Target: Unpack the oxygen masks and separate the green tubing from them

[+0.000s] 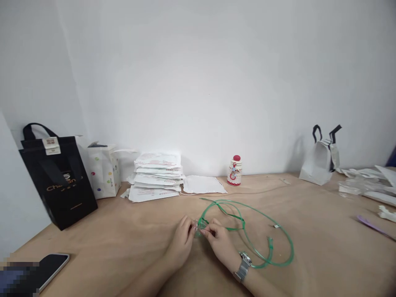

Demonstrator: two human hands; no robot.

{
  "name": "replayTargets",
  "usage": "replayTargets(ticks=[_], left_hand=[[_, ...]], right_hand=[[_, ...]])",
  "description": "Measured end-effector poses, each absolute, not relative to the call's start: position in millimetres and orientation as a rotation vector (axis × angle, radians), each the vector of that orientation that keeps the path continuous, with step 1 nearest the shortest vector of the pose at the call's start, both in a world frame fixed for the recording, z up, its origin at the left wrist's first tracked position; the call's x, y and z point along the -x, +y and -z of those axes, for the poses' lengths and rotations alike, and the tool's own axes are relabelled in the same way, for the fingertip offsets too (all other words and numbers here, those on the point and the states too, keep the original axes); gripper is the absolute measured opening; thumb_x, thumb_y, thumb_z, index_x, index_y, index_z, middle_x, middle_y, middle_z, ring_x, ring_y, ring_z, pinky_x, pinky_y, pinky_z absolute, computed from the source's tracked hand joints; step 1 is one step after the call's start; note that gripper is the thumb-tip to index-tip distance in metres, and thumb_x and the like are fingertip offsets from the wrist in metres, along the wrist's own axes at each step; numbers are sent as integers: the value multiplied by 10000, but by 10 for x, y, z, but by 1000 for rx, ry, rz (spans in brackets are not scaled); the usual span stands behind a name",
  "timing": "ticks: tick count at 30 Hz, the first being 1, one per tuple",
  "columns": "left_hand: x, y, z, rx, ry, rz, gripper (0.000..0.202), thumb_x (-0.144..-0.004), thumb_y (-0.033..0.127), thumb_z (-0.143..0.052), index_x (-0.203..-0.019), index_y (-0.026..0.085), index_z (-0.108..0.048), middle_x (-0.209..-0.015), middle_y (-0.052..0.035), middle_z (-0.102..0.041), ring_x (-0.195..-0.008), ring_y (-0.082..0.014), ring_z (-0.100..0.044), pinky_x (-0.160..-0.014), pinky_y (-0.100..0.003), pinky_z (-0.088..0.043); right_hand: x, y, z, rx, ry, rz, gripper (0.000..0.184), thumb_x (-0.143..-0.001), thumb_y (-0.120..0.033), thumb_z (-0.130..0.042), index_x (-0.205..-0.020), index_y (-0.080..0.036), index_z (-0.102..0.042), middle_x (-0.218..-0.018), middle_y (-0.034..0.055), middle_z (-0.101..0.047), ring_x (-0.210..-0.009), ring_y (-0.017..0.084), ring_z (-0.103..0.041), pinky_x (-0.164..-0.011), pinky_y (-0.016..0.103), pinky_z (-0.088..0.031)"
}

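Observation:
Both my hands meet low in the middle of the head view, fingers closed in a pinch. Between them is a clear, green-tinted plastic piece (pixel 201 225), largely covered by the fingers. My left hand (pixel 185 234) grips its left side, and my right hand (pixel 217 236) pinches its right side. A flat green strap (pixel 235 228) runs from near the piece to the right. Long green tubing (pixel 290 243) lies in loose loops on the table, passing beside my right wrist, which wears a metal watch.
White packets (pixel 157 181) are stacked at the back left, near a black bag (pixel 66 181) and dotted bag (pixel 103 171). A red-topped jar (pixel 234 171) stands by the wall. Right are a white bag (pixel 315 165), wrappers (pixel 365 183) and a purple strip (pixel 373 226). A phone (pixel 51 268) lies front left.

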State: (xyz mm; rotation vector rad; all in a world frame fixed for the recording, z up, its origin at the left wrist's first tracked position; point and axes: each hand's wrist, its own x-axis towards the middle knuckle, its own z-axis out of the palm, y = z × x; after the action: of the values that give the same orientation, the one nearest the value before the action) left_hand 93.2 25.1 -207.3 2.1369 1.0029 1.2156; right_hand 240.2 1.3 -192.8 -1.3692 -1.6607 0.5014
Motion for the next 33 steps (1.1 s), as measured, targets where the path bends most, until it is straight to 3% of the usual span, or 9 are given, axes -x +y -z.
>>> replayTargets(ticks=[12, 18, 23, 28, 31, 33], left_hand=[[-942, 192, 2059, -2072, 965, -1228, 189, -911, 281, -316, -769, 214, -420, -785, -16, -456, -751, -182, -445, -702, -299, -358], [-882, 237, 2029, -1954, 969, -1264, 228, -897, 337, -351, -721, 215, -428, -749, -5, -448, -728, -181, -437, -687, -292, -341], [-914, 274, 2072, -1780, 943, -1230, 296, -858, 443, -410, -688, 205, -458, -675, 17, -468, -653, -154, -470, -630, -270, -377], [-968, 403, 2205, -1530, 963, -1228, 353, -814, 558, -391, -724, 217, -390, -588, 53, -463, -494, -123, -486, -473, -243, -403], [-976, 459, 2273, -1461, 965, -1249, 357, -745, 544, -515, -800, 221, -374, -566, 75, -468, -474, -117, -488, -461, -230, -404], [-969, 468, 2297, -1450, 971, -1273, 353, -734, 503, -549, -853, 213, -387, -555, 89, -448, -489, -112, -480, -485, -222, -399]], right_hand=[[-2534, 84, 1840, 1359, -1604, -447, 239, -697, -193, -554, -464, -180, -507, -593, -10, -464, -601, 149, -485, -581, 269, -379], [-2720, 183, 1798, 1394, -1499, -335, 266, -724, -287, -572, -480, -181, -562, -578, 1, -472, -600, 172, -474, -581, 298, -374], [-2652, 87, 1815, 1291, -1766, -159, 277, -836, -327, -489, -689, -208, -691, -659, 32, -556, -695, 188, -512, -682, 320, -381], [-2540, -28, 1884, 1240, -2120, -2, 270, -885, -264, -440, -841, -234, -704, -716, 44, -615, -712, 172, -534, -744, 332, -360], [-2522, -67, 1849, 1127, -2276, -119, 243, -883, -313, -464, -867, -240, -695, -752, 28, -652, -733, 162, -560, -784, 333, -358], [-2546, -48, 1803, 1117, -2248, -247, 308, -883, -372, -451, -766, -224, -694, -678, 7, -641, -682, 148, -563, -747, 301, -383]])
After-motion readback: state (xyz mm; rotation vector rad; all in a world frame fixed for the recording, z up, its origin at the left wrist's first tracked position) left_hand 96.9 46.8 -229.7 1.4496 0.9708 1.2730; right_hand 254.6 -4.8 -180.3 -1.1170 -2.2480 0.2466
